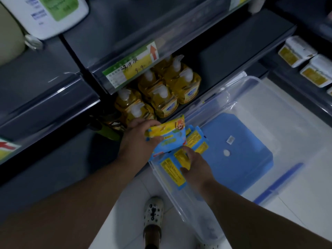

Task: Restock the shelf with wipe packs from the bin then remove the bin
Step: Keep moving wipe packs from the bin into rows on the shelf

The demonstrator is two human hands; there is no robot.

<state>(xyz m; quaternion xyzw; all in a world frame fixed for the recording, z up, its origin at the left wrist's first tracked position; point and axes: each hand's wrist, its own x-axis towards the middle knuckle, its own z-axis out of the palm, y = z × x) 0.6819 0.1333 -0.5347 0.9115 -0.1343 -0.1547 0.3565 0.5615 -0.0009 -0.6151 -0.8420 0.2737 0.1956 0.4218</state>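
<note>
Several wipe packs (171, 168) are lying stacked in the near left corner of a clear plastic bin (251, 82), their yellow back labels facing up and their long axes running along the bin's left wall. The right hand (197, 168) is closing its fingers over the top of this stack, gripping it. Just above, the left hand (138, 141) is curling around a yellow-fronted pack (167, 131), holding it over the bin's left rim with its long axis running left to right and its right end tilting up toward the shelf edge. A blue lid (242, 150) is showing through the bin's clear floor. On the bottom shelf (224, 56), yellow pump bottles (161, 90) are crowding the left, leaving open dark surface to their right. A white clog (153, 211) is standing on the floor tiles (129, 198).
</note>
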